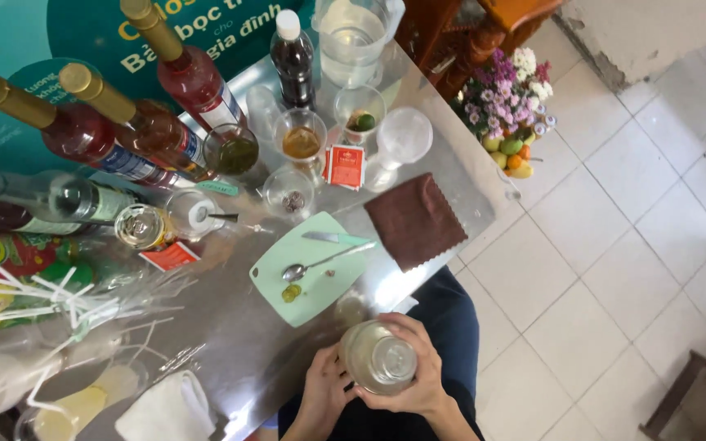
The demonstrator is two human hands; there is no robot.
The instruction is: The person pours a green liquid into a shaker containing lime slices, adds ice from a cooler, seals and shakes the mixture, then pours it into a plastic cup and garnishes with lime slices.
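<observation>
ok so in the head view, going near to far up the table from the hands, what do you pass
clear jar held in both hands, left hand and right hand → green cutting board → spoon → small knife → red packet → dark bottle → water jug

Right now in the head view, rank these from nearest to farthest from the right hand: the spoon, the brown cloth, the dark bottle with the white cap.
1. Spoon: on the green cutting board, just up the table from the right hand.
2. Brown cloth: farther up, at the table's right edge.
3. Dark bottle with the white cap: at the far end, among the glasses.
</observation>
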